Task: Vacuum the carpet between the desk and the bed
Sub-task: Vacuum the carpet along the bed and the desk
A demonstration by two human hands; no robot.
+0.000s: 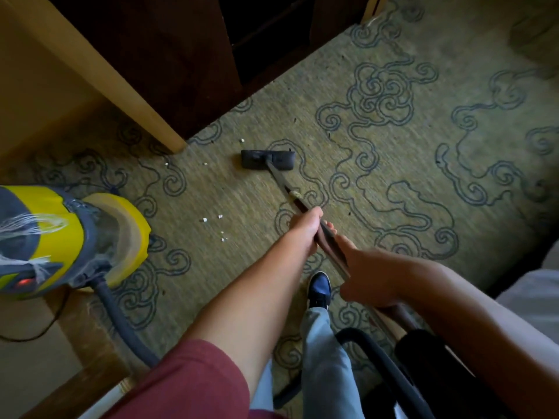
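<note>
At the far left stands the vacuum canister (60, 237), yellow and grey, with a red light glowing low on its body and a grey hose (121, 322) running from its base toward the bottom of the view. Small white crumbs (213, 219) lie scattered on the olive carpet (393, 182) just right of the canister, with a few more nearer the pale wooden leg (145, 116) above.

The left arm reaches forward from a maroon sleeve (193, 376), nearly straight, and the left hand (305, 228) is wrapped around the dark wand (302, 207) higher along its length. The wand slopes up and left to the flat black floor head (267, 159), which rests on the carpet close to the dark cabinet base (211, 71).

Below the hands a blue shoe (319, 290) points forward. The right arm bends in from the right edge, and the right hand (369, 279) clasps the wand lower down, knuckles up, just behind the left. A pale bed edge (532, 297) shows at far right.
</note>
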